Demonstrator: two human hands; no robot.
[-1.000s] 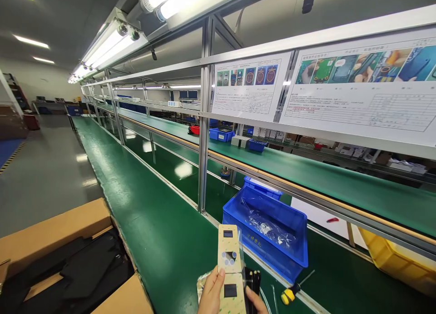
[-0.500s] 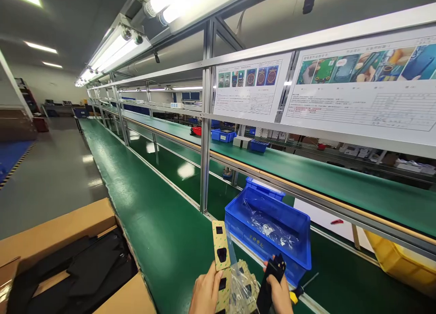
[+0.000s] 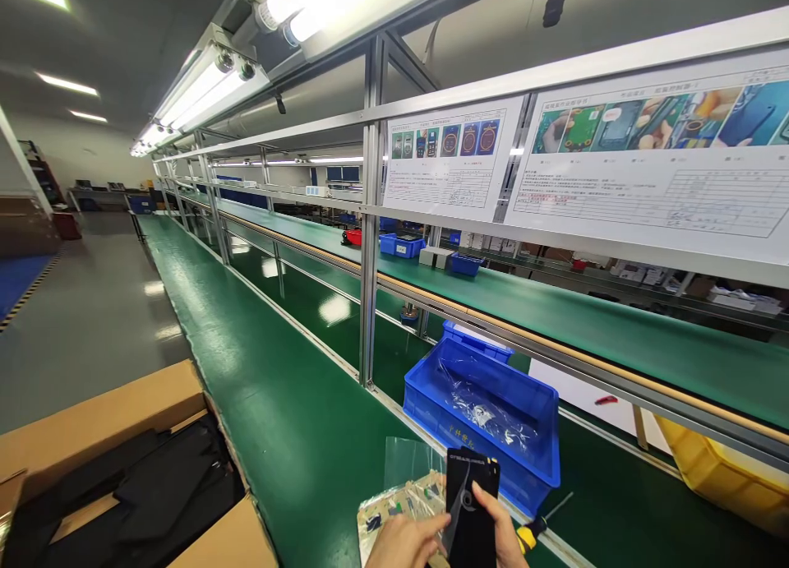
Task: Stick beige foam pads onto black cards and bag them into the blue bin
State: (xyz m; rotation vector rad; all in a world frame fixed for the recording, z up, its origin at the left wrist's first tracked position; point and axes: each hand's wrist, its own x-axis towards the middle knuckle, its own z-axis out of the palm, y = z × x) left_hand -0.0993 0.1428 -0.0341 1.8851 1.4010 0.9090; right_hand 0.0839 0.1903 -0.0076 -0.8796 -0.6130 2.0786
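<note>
My right hand [image 3: 502,528] grips a flat black panel [image 3: 469,490] with small printing along its top and a pale round mark. My left hand [image 3: 403,542] has its fingers closed together, with a fingertip at the panel's left edge; what it holds, if anything, I cannot make out. Behind my left hand lie beige adhesive pieces [image 3: 394,502] with dark cut-outs, partly under clear plastic. A clear film [image 3: 403,459] stands up behind them, left of the panel.
A blue bin [image 3: 530,461] holding clear plastic bags stands beyond my hands. Right of the panel lies a yellow-and-black screwdriver [image 3: 528,537]. An open cardboard box [image 3: 123,399] with black pieces is at lower left; a yellow bin [image 3: 708,461] is at right.
The beige strip has left my left hand's upright hold, and that hand has moved lower and rightward to the black panel. My right hand now shows the panel's printed face.
</note>
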